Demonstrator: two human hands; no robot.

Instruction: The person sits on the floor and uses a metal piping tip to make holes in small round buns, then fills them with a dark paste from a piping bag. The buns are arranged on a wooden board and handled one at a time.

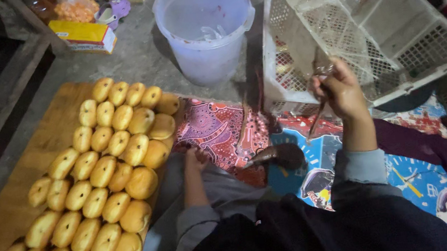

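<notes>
Gripping a tilted, empty white crate [390,16], the right hand [340,92] closes on its rim; left hand [196,159] rests loosely curled, holding nothing

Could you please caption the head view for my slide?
Right hand grips a tilted white plastic lattice crate; left hand rests beside golden buns.

R hand [341,91] raised, arm reaching fwd and up, wrist bent a bit, fingers curled shut in a grip, back of hand toward the camera. L hand [196,158] low, near the lap, arm angled down, fingers loosely curled, pressing down. Both forearms bare past grey cuffs, sleeves pushed up.
</notes>
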